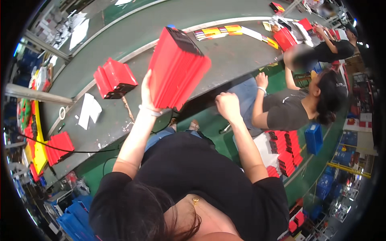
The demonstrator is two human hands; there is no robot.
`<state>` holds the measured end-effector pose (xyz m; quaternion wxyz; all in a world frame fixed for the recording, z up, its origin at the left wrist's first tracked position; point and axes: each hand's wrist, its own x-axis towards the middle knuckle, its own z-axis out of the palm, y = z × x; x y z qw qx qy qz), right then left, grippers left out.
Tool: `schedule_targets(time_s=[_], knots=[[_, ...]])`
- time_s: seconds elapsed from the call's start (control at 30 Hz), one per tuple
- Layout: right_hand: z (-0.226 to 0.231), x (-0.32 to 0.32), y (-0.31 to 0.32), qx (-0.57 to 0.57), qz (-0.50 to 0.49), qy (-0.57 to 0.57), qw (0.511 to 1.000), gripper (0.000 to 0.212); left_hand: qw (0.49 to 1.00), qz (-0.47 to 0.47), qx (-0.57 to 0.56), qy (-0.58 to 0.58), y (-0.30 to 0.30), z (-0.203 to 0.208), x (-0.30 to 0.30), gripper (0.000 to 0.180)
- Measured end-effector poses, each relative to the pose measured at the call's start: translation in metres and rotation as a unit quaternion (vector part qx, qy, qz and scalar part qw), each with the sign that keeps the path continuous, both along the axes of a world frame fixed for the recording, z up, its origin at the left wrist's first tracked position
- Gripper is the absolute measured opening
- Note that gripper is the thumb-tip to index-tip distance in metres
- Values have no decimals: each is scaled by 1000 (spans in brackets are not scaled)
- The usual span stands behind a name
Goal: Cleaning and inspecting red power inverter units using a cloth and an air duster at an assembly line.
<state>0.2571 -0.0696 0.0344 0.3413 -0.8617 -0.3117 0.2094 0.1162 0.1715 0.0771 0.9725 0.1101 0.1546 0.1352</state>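
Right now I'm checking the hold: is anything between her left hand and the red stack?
No. The left hand grips the red stack directly at its lower edge, held above the grey belt. The right hand is a fist beside it, apart.

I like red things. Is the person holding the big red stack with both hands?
No, only the left hand grips the red stack; the right hand is a fist beside it.

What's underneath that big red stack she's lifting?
Beneath the red stack, raised in the left hand, lies the grey-green conveyor table. The stack itself covers that patch, so anything lying there stays hidden.
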Motion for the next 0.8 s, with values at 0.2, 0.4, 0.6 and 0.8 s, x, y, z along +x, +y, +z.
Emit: schedule_targets(time_s=[0.2, 0.4, 0.6, 0.8], knots=[[58, 3, 16, 349, -122, 191, 909, 10, 999, -22, 6, -46, 8, -28, -26, 50], [141, -6, 57, 512, 27, 112, 851, 11, 997, -55, 9, -61, 3, -19, -27, 53], [160, -23, 91, 418, 110, -146, 890, 16, 999, -23, 13, -25, 3, -15, -17, 48], [136, -35, 76, 422, 75, -95, 899, 17, 998, 5, 42, 45, 17, -35, -25, 50]])
